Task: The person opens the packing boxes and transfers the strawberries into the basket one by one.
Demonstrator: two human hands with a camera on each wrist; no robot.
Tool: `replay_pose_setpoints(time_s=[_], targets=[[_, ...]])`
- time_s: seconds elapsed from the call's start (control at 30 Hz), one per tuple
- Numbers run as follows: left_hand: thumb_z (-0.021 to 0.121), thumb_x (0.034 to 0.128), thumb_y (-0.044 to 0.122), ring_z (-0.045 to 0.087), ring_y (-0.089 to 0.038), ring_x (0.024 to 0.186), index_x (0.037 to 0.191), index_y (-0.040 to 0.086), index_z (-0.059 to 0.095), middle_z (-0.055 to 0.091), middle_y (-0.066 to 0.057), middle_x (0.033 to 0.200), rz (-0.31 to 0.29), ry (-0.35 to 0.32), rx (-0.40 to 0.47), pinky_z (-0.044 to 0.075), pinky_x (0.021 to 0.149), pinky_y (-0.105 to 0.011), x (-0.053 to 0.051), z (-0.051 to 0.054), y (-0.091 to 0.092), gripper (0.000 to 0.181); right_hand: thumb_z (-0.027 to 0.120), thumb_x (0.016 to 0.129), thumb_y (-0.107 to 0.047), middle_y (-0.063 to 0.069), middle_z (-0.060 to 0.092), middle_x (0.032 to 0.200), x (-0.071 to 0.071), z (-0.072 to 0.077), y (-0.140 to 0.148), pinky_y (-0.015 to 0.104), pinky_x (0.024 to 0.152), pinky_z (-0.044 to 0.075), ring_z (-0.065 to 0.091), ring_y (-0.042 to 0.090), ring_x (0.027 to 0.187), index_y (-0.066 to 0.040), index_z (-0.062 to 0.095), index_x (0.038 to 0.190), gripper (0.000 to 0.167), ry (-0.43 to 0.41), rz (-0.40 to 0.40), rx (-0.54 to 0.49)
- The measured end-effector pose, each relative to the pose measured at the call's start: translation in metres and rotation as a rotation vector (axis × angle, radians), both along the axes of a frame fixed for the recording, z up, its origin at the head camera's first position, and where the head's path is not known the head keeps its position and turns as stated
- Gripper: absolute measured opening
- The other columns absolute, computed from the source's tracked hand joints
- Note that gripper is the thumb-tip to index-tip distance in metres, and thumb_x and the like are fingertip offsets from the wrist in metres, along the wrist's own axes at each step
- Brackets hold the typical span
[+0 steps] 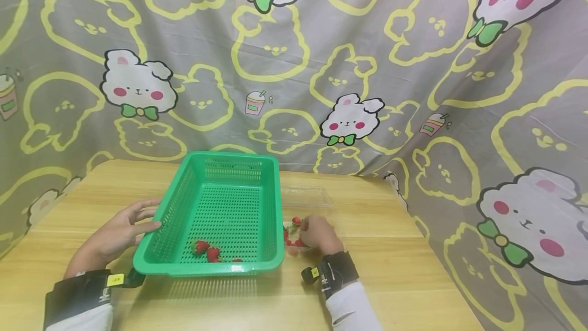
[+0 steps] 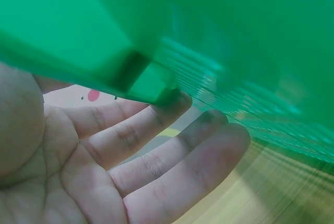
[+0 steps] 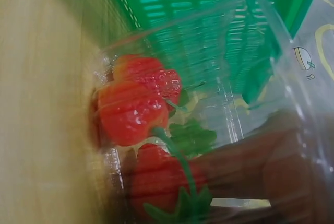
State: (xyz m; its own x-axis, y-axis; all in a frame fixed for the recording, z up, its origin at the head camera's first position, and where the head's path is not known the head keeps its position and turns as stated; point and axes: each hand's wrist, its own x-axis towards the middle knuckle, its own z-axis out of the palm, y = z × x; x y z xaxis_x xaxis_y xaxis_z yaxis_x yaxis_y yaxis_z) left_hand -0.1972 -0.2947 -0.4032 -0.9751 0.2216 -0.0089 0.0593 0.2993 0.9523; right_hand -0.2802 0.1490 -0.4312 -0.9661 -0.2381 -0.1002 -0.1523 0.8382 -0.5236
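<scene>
A green perforated plastic basket (image 1: 225, 269) stands on the table, with strawberries (image 1: 213, 254) on its floor near the front. At its left side, my left hand (image 1: 117, 231) touches the rim, thumb against the edge. The fingers (image 2: 172, 182) lie fairly straight under the rim in the left wrist view. My right hand (image 1: 319, 234) reaches into a clear plastic box (image 1: 305, 195) beside the basket. There its fingers close round a strawberry (image 3: 156, 177), seen blurred through the plastic. Other red strawberries (image 3: 133, 112) with green stems lie in the box.
The pale wooden table (image 1: 386, 280) carries the basket and box. Behind it and along the right hangs a grey curtain (image 1: 285, 96) with cartoon rabbits. The box stands close against the basket's right wall. Black straps (image 1: 340, 269) circle both wrists.
</scene>
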Motion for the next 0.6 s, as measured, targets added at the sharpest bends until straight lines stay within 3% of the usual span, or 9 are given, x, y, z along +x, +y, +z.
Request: replay_pose_setpoints(time_s=[0.2,0.6], targets=[[0.056,0.0996,0.017,0.039,-0.044,0.124,0.148,-0.005,0.019,0.025,-0.033,0.146,-0.005,0.003,0.005,0.046,0.088,-0.059,-0.0009,-0.001,0.0003,0.065,0.063,0.077,-0.002,0.006,0.061,0.081,-0.0008,0.0017,0.0018,0.032,0.056,0.047,0.054,0.02,0.066,-0.005,0.065,0.084,0.007,0.002,-0.005,-0.032],[0.054,0.1002,0.014,0.028,-0.053,0.129,0.148,-0.007,0.015,0.022,-0.036,0.147,-0.016,0.004,0.02,0.039,0.09,-0.069,-0.0001,-0.0004,0.0007,0.065,0.065,0.078,-0.004,0.012,0.067,0.09,-0.0034,0.0041,0.0037,0.039,0.067,0.053,0.059,0.023,0.075,0.001,0.068,0.095,0.018,0.078,0.007,-0.067]])
